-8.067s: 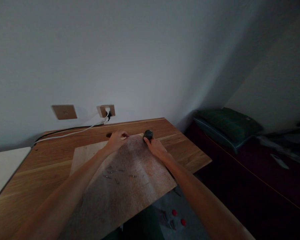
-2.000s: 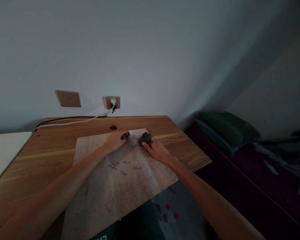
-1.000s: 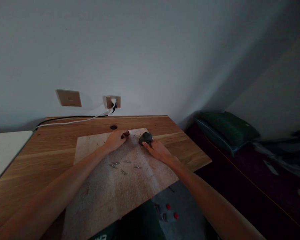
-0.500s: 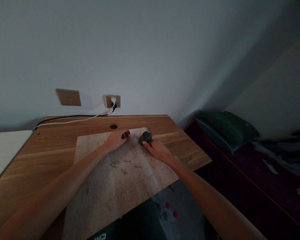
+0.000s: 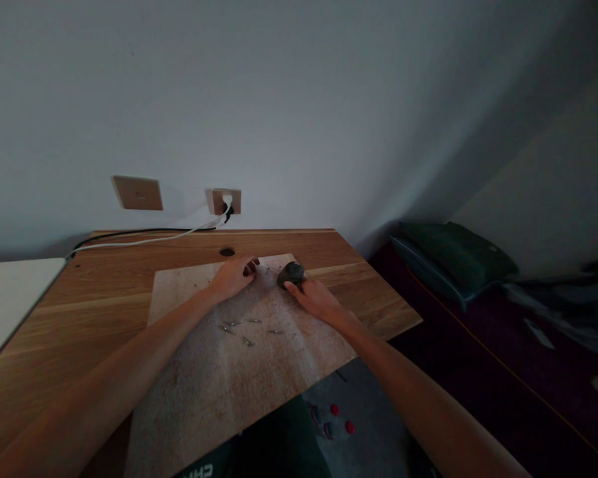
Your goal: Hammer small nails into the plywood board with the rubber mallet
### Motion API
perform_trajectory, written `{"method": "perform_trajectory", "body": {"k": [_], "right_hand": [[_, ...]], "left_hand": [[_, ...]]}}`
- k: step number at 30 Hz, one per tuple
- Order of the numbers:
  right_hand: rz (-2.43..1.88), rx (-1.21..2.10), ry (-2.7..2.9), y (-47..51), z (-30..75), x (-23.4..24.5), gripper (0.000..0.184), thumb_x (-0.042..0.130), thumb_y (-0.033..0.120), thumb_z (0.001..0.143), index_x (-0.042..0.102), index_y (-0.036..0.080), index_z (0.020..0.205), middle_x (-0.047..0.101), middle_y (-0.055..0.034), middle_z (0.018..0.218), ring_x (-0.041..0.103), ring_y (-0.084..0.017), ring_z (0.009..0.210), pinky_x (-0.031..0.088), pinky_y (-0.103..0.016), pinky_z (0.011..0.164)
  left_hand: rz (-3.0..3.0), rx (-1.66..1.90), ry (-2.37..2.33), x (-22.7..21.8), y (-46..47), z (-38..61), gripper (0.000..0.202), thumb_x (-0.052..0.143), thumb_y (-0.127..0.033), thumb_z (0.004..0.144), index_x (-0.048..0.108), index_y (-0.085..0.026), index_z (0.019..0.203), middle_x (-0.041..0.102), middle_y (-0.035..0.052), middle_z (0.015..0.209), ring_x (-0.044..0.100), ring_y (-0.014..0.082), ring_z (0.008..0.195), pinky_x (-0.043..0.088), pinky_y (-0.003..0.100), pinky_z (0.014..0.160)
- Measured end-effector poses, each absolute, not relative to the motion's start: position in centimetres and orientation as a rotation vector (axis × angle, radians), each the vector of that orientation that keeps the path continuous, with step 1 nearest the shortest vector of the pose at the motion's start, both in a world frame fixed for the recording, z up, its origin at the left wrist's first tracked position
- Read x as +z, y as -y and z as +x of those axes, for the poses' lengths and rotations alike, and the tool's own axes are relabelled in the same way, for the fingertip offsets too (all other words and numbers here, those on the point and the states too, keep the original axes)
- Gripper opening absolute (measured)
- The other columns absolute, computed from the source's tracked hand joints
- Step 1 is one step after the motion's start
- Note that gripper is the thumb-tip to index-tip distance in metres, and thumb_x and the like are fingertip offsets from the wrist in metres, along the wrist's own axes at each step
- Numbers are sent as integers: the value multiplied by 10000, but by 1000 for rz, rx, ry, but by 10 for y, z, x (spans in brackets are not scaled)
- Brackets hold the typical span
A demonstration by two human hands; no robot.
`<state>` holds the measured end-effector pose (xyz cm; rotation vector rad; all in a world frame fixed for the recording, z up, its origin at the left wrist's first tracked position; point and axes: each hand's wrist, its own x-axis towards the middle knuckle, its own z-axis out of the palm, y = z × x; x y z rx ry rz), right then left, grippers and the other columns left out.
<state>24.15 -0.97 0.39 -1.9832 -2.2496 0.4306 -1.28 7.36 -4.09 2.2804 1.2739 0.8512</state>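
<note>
My right hand (image 5: 316, 297) grips a dark, rounded, stone-like object (image 5: 292, 274) near the far right corner of a pale wooden board (image 5: 204, 392). Its exact kind is hard to make out in the dim light. To its left, my left hand (image 5: 238, 275) rests by the board's far edge, fingers curled with the tips close together. Anything pinched there is too small to tell. Between my forearms, several small shiny metal pieces (image 5: 275, 332), like screws or nails, lie loose on the board.
The board lies on a brown wooden desk (image 5: 379, 292) with a round cable hole (image 5: 226, 252). White and black cables (image 5: 144, 240) run along the back to a wall socket (image 5: 226, 202). A white panel (image 5: 14, 299) is at left; green cushions (image 5: 453, 255) lie at right.
</note>
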Motion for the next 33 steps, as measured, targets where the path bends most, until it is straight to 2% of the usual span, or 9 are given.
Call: {"method": "perform_trajectory", "body": {"k": [4, 11, 25, 33], "right_hand": [[-1981, 432, 2249, 10, 241, 5, 338, 698, 388, 1049, 682, 185, 1319, 711, -101, 1315, 726, -262, 1104, 619, -479, 938], [-1986, 450, 2246, 11, 242, 5, 340, 694, 390, 1051, 680, 183, 1320, 712, -101, 1310, 728, -259, 1093, 621, -479, 934], [-1805, 451, 2350, -28, 208, 34, 332, 698, 384, 1048, 684, 197, 1322, 702, -99, 1338, 720, -266, 1120, 616, -475, 946], [-1734, 377, 2428, -40, 181, 33, 305, 694, 390, 1051, 702, 188, 1279, 718, -98, 1310, 721, -263, 1127, 606, -485, 967]], "left_hand": [[2274, 862, -1270, -42, -74, -13, 336, 636, -127, 766, 688, -210, 1087, 775, 42, 961, 720, 213, 799, 562, 330, 794], [2266, 868, -1270, -41, -73, -12, 278, 635, -154, 810, 688, -210, 1077, 785, 51, 952, 732, 222, 844, 573, 351, 845], [2242, 813, -1317, -46, -76, -12, 390, 643, -97, 827, 685, -183, 1205, 812, 61, 991, 761, 206, 828, 578, 296, 770], [2249, 803, -1368, -46, -76, -12, 296, 677, -102, 816, 688, -181, 1101, 804, 73, 954, 776, 249, 874, 583, 308, 772]]}}
